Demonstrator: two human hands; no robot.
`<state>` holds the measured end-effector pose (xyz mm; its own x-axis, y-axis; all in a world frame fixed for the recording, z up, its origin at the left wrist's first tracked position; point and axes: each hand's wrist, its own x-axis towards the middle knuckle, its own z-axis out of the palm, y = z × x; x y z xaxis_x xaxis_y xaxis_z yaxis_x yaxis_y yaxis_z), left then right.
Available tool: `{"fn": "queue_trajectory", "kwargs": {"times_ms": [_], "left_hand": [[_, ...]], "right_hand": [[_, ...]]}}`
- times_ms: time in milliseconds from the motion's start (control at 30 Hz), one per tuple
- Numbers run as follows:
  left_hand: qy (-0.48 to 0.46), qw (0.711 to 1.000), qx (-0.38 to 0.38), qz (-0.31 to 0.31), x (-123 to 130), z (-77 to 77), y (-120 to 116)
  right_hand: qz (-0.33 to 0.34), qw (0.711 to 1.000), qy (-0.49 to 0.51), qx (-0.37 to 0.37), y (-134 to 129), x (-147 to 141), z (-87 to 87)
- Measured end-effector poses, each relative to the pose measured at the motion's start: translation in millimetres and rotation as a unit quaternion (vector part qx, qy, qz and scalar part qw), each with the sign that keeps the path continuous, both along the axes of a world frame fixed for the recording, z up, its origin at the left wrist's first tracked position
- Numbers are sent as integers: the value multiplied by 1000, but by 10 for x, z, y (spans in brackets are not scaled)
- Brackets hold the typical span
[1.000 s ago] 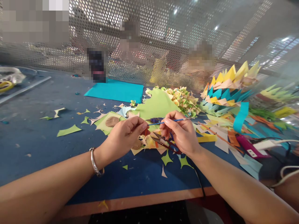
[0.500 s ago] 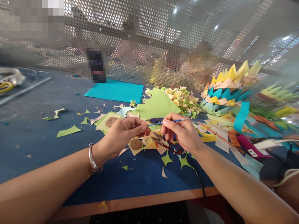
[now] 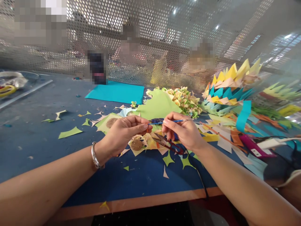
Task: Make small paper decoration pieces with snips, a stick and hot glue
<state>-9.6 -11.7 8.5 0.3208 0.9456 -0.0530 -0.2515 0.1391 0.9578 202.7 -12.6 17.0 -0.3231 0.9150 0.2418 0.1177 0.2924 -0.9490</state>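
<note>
Blue stick point(image 3: 178, 121) is pinched in both hands point(image 3: 182, 130), mostly open tabletop point(image 3: 145, 182) along the orange edge point(image 3: 141, 201).

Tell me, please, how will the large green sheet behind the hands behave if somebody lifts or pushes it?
The green sheet is probably light and bendable, since it looks like thin paper. Pushed, it would likely slide rather than roll, because it looks broad and flat. Pushing it toward the pile of curled pieces might disturb them, as they sit close by.
</note>
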Motion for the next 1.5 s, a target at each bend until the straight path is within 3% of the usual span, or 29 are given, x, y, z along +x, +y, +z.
{"fn": "queue_trajectory", "kwargs": {"times_ms": [267, 567, 833, 1033, 1500], "left_hand": [[-30, 1000, 6, -7, -6, -10, -5], [2, 999, 43, -13, -20, -48, -5], [0, 997, 69, 29, 39, 6, -58], [23, 995, 91, 21, 8, -30, -52], [82, 989, 120, 12, -62, -50, 25]], "right_hand": [[23, 1000, -5, 8, 36, 41, -13], [40, 999, -31, 19, 49, 87, 7], [51, 997, -46, 44, 22, 101, 33], [57, 995, -55, 53, -1, 97, 49], [55, 998, -6, 7, 50, 99, -20]]}}
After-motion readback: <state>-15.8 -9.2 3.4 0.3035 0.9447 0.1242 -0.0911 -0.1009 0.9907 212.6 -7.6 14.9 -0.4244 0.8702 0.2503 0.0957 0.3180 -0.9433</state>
